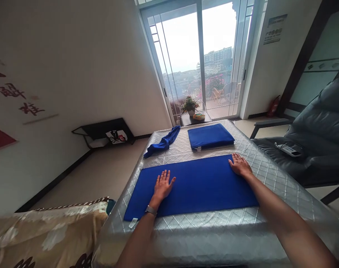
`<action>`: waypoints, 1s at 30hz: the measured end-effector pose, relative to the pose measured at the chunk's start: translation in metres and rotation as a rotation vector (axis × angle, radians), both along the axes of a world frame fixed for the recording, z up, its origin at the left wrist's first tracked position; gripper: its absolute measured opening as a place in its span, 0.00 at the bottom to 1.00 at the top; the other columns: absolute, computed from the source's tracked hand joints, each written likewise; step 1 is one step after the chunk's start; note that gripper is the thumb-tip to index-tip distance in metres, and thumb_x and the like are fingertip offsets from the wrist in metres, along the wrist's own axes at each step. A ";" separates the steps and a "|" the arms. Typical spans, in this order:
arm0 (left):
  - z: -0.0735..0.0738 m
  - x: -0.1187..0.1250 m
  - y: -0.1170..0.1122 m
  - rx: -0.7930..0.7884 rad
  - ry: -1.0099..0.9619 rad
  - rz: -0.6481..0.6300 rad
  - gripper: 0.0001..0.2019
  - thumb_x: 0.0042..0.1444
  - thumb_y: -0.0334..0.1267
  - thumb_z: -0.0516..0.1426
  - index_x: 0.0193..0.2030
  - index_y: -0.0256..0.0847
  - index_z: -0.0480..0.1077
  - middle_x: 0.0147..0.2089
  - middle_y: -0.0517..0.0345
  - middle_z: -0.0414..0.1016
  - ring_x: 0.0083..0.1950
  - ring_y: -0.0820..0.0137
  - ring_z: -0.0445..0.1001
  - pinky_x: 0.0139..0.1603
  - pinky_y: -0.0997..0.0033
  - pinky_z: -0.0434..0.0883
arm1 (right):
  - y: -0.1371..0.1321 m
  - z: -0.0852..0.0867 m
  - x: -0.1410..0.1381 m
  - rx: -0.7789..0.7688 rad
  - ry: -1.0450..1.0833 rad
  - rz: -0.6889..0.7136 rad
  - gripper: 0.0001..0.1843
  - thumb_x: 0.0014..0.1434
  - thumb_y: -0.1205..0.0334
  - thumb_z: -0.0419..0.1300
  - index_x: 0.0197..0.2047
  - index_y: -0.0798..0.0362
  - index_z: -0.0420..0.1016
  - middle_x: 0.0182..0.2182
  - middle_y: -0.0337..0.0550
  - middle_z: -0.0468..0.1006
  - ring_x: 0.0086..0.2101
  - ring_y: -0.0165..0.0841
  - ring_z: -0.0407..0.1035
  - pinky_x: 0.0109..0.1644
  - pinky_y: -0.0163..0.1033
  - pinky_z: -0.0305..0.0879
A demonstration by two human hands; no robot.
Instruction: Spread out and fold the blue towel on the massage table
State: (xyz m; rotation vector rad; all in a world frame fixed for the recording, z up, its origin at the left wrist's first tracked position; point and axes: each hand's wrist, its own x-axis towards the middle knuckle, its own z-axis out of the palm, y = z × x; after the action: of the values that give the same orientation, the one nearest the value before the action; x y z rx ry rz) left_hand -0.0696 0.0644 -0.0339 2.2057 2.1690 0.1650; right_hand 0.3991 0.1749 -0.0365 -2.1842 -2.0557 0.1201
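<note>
A blue cloth (pixel 197 186) lies flat as a long rectangle across the mattress, a white tag at its near left corner. My left hand (pixel 163 184) rests palm down on its left part, fingers spread. At the far right corner my right hand (pixel 240 164) lies flat on the cloth's edge, its fingers stretched out. Beyond it sits a neatly folded stack of blue cloth (pixel 211 136), with a small tag at its near edge. To the left of that stack lies a crumpled blue cloth (pixel 163 143).
The cloths lie on a silvery quilted mattress (pixel 281 186). A dark armchair (pixel 311 130) with a device on its seat stands at right. Patterned bedding (pixel 54 234) is at near left. A small table with a potted plant (pixel 191 106) stands by the glass door.
</note>
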 end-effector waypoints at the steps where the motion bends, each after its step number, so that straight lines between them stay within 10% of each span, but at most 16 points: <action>1: -0.001 -0.019 -0.003 0.007 0.007 0.039 0.39 0.69 0.61 0.36 0.78 0.38 0.47 0.79 0.44 0.44 0.80 0.57 0.43 0.77 0.46 0.44 | 0.000 0.000 0.000 0.000 0.001 0.001 0.39 0.71 0.49 0.36 0.76 0.65 0.48 0.76 0.50 0.47 0.74 0.38 0.39 0.76 0.47 0.35; 8: -0.012 -0.130 -0.026 0.050 -0.006 0.319 0.39 0.70 0.59 0.39 0.77 0.31 0.49 0.79 0.38 0.46 0.79 0.54 0.47 0.77 0.47 0.47 | 0.001 0.000 0.000 0.007 -0.027 -0.006 0.39 0.71 0.49 0.36 0.76 0.65 0.49 0.75 0.53 0.49 0.73 0.39 0.42 0.75 0.47 0.38; 17: -0.018 -0.130 -0.026 0.127 -0.052 0.332 0.39 0.69 0.59 0.42 0.76 0.30 0.51 0.78 0.36 0.47 0.79 0.53 0.47 0.77 0.49 0.47 | -0.018 0.024 -0.022 0.167 -0.165 -0.017 0.35 0.67 0.62 0.40 0.74 0.66 0.56 0.73 0.57 0.56 0.73 0.42 0.44 0.75 0.55 0.30; 30: -0.027 -0.136 -0.024 0.161 -0.027 0.328 0.41 0.69 0.61 0.37 0.75 0.29 0.54 0.77 0.36 0.51 0.78 0.54 0.49 0.76 0.49 0.49 | -0.105 0.029 -0.235 0.015 0.130 0.483 0.44 0.71 0.39 0.34 0.77 0.63 0.45 0.76 0.52 0.43 0.74 0.40 0.34 0.76 0.50 0.30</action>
State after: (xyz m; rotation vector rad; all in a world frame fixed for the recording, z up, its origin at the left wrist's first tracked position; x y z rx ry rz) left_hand -0.2058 0.0403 -0.0605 1.8853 2.5693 0.3903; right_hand 0.1638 0.0694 -0.0073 -1.5807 -2.4461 0.2856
